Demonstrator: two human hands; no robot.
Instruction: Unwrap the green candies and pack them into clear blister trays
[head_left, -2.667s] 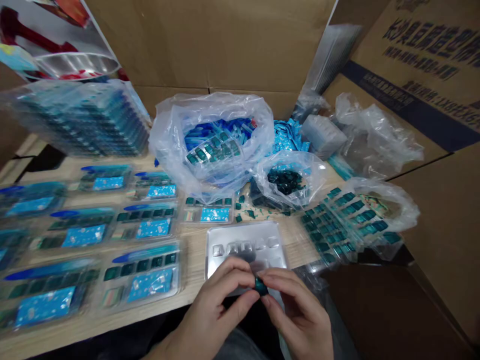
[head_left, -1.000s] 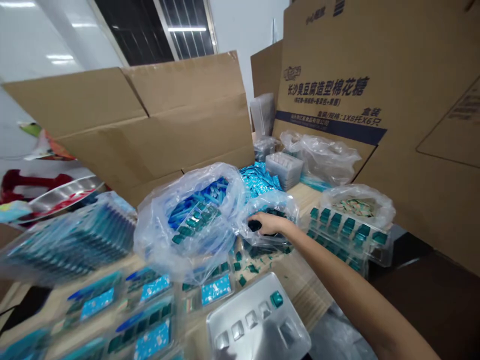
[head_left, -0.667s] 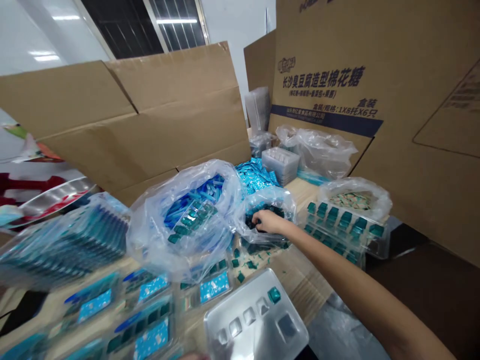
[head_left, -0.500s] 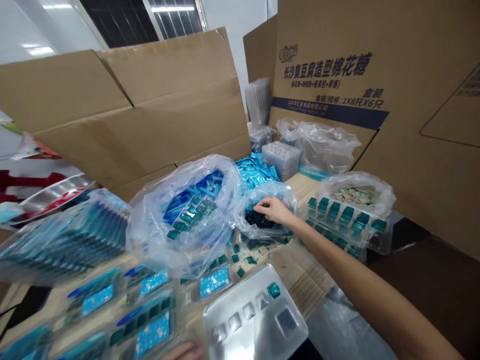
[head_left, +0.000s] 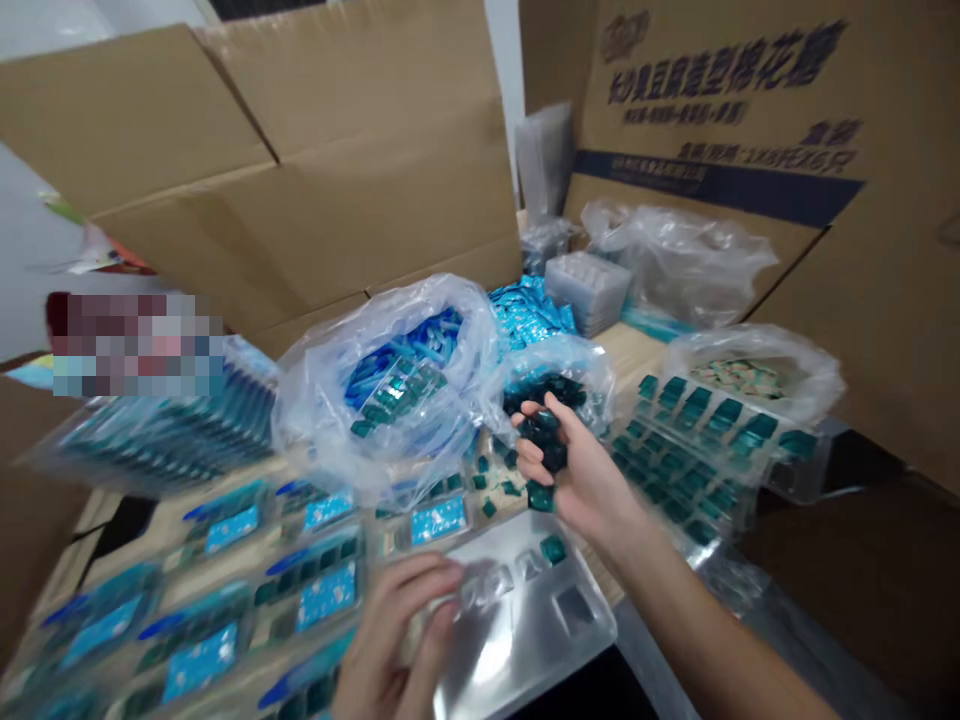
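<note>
My right hand [head_left: 574,462] hovers palm up above the table, fingers curled round a handful of dark teal wrapped pieces [head_left: 544,436]; one piece [head_left: 538,496] hangs just under the hand. Right behind it is the small clear bag of the same dark pieces [head_left: 551,385]. My left hand [head_left: 397,640] rests on the near left part of a clear plastic blister tray [head_left: 540,640], fingers bent over its edge. One teal piece [head_left: 553,548] sits in a tray pocket; the other pockets look bare.
A large clear bag of blue sticks and teal trays [head_left: 390,390] stands behind the tray. Filled packs with blue labels [head_left: 322,590] cover the table at left. Stacked trays of teal pieces [head_left: 697,440] lie at right. Cardboard boxes [head_left: 315,170] wall the back and right.
My right hand has come out of the small bag toward me, now holding a handful of dark teal pieces. My left hand has risen into view onto the blister tray.
</note>
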